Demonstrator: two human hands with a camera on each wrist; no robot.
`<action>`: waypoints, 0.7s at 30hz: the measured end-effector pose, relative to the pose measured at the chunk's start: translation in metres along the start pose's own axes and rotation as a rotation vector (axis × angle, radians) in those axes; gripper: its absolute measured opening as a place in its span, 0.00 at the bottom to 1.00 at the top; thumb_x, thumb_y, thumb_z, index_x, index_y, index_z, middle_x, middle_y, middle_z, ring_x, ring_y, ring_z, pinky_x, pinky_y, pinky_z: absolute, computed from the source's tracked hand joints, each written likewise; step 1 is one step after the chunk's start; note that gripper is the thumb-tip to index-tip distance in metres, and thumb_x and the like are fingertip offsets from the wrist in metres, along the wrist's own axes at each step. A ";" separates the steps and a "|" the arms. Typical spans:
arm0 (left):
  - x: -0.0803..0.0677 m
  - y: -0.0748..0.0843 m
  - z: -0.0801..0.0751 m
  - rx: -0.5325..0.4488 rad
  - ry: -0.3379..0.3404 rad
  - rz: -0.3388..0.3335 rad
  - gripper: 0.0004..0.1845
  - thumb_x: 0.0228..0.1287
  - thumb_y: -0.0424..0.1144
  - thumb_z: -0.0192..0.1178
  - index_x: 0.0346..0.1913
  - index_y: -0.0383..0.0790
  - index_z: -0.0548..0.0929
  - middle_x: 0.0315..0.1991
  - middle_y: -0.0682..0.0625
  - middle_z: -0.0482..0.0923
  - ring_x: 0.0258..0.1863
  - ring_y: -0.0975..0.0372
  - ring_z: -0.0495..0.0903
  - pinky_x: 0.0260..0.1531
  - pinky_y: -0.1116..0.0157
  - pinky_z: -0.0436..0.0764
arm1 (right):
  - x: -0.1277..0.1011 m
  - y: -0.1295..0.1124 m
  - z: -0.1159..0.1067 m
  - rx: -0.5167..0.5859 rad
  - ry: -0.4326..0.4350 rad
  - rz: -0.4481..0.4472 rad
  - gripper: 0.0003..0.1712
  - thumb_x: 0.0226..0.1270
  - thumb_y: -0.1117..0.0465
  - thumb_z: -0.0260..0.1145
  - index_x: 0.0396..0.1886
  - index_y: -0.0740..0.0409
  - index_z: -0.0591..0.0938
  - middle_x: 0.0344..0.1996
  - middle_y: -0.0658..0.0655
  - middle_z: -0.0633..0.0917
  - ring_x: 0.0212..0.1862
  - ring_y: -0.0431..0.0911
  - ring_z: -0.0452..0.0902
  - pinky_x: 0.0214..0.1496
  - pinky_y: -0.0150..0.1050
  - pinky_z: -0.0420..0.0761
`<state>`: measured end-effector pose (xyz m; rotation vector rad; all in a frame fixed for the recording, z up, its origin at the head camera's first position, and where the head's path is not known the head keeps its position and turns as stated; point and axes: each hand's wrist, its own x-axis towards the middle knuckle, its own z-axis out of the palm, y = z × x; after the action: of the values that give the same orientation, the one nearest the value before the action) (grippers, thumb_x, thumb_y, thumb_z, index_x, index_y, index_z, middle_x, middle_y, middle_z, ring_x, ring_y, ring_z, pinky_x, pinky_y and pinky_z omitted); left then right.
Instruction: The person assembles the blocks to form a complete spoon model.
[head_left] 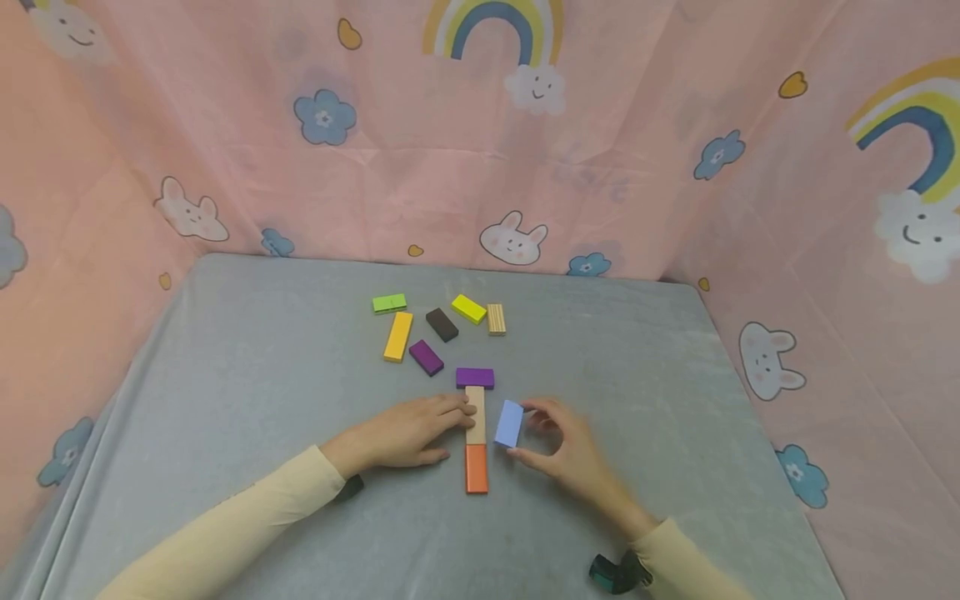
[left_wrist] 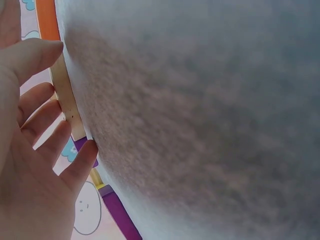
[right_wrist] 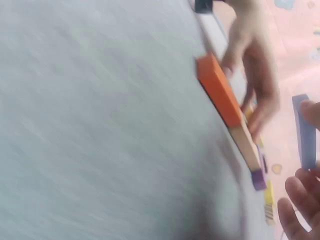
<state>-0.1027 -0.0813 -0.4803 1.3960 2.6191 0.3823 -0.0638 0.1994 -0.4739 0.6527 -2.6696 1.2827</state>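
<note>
In the head view a blue block (head_left: 509, 424) is pinched by its two ends between the thumb and fingers of my right hand (head_left: 573, 446). It is held just right of a row of blocks. That row has an orange block (head_left: 476, 468) nearest me, a plain wooden block (head_left: 476, 415) in the middle, and a purple block (head_left: 475, 378) lying crosswise at the far end. My left hand (head_left: 416, 429) lies left of the row, its fingertips touching the wooden block. In the left wrist view its fingers (left_wrist: 52, 145) are extended and spread.
Farther back on the grey cloth (head_left: 300, 333) lie loose blocks: green (head_left: 389, 303), orange-yellow (head_left: 398, 337), dark brown (head_left: 442, 325), another purple one (head_left: 426, 357), yellow (head_left: 468, 309) and striped wood (head_left: 496, 319). A pink patterned curtain (head_left: 420, 183) surrounds the table.
</note>
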 end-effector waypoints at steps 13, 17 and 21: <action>-0.001 0.002 -0.003 -0.010 0.002 0.000 0.26 0.63 0.48 0.59 0.64 0.52 0.68 0.71 0.55 0.62 0.71 0.62 0.61 0.69 0.61 0.67 | -0.038 -0.013 0.023 0.047 -0.125 -0.225 0.37 0.45 0.49 0.77 0.56 0.52 0.75 0.49 0.46 0.78 0.43 0.41 0.79 0.45 0.34 0.81; -0.001 0.002 -0.002 -0.013 0.008 -0.002 0.26 0.63 0.47 0.59 0.64 0.52 0.68 0.70 0.55 0.63 0.71 0.62 0.61 0.69 0.61 0.67 | -0.044 -0.015 0.029 0.072 -0.136 -0.306 0.38 0.43 0.52 0.79 0.56 0.53 0.75 0.49 0.48 0.78 0.44 0.41 0.78 0.46 0.32 0.81; -0.001 0.002 -0.003 -0.022 0.017 0.002 0.26 0.62 0.46 0.60 0.63 0.51 0.69 0.70 0.55 0.63 0.71 0.62 0.62 0.69 0.61 0.67 | -0.046 -0.019 0.032 0.085 -0.130 -0.359 0.38 0.41 0.55 0.80 0.54 0.57 0.76 0.48 0.50 0.79 0.45 0.42 0.77 0.46 0.31 0.81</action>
<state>-0.1009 -0.0815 -0.4769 1.3956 2.6188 0.4231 -0.0114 0.1794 -0.4935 1.2000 -2.4462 1.2925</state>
